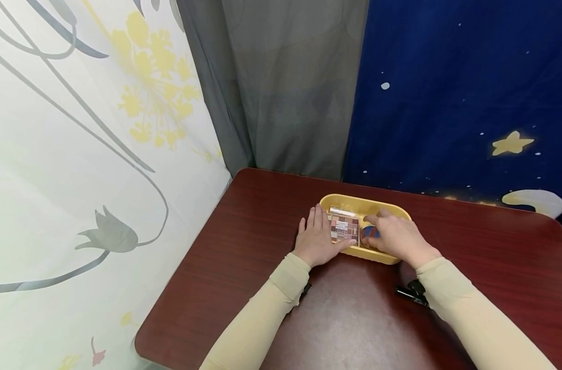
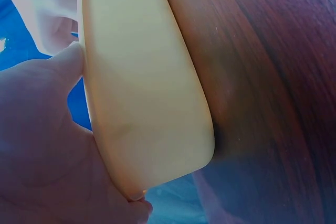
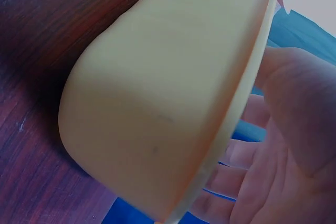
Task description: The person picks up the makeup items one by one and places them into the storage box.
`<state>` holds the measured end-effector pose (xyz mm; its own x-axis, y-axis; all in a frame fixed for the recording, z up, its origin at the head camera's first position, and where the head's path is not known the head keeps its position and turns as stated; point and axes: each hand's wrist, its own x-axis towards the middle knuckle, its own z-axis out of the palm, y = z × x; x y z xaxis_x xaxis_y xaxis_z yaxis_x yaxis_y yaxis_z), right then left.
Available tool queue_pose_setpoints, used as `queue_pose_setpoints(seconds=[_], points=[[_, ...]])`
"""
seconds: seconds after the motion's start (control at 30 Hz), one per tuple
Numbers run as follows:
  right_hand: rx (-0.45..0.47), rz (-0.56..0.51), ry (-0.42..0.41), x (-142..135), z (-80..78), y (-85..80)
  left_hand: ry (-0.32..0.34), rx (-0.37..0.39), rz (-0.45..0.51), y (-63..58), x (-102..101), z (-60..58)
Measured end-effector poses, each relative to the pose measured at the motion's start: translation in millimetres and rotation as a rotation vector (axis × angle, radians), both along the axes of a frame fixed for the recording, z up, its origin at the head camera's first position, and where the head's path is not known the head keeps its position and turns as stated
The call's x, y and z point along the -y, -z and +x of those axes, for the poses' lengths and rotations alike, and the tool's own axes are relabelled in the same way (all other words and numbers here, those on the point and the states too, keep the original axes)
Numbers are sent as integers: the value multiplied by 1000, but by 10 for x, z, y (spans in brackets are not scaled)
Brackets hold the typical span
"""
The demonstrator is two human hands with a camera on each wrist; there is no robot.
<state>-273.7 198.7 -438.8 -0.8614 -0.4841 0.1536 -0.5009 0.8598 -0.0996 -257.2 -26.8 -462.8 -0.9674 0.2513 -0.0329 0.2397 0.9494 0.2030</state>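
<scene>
A yellow oblong tray (image 1: 386,204) sits on the table. My left hand (image 1: 315,241) rests on its left end, fingers straight, with the thumb along the front rim. Inside, beside that hand, lies a makeup palette (image 1: 343,228) with a checkered lid, and behind it a slim silvery tube (image 1: 342,212). My right hand (image 1: 398,237) reaches over the right end, its fingers and thumb around a small round blue item (image 1: 371,232), partly hidden. Both wrist views show the tray's outer wall (image 2: 142,77); in the right one, fingers (image 3: 244,153) show past the rim.
A black tube-like object (image 1: 410,294) lies on the dark red table (image 1: 244,246) by the right sleeve. Another dark thing (image 1: 306,289) shows beside the left sleeve. Grey and blue curtains (image 1: 299,92) hang behind, a patterned white one (image 1: 77,169) at the left.
</scene>
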Motion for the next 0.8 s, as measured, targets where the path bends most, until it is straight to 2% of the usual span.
queue_pose_setpoints(seconds=[0.37,0.8], points=[[-18,-37,25,-3,80,-30,7,-22,-3,16,-1,-5],[-69,-86,7,3,285,-77,5,-13,-14,4,-8,6]])
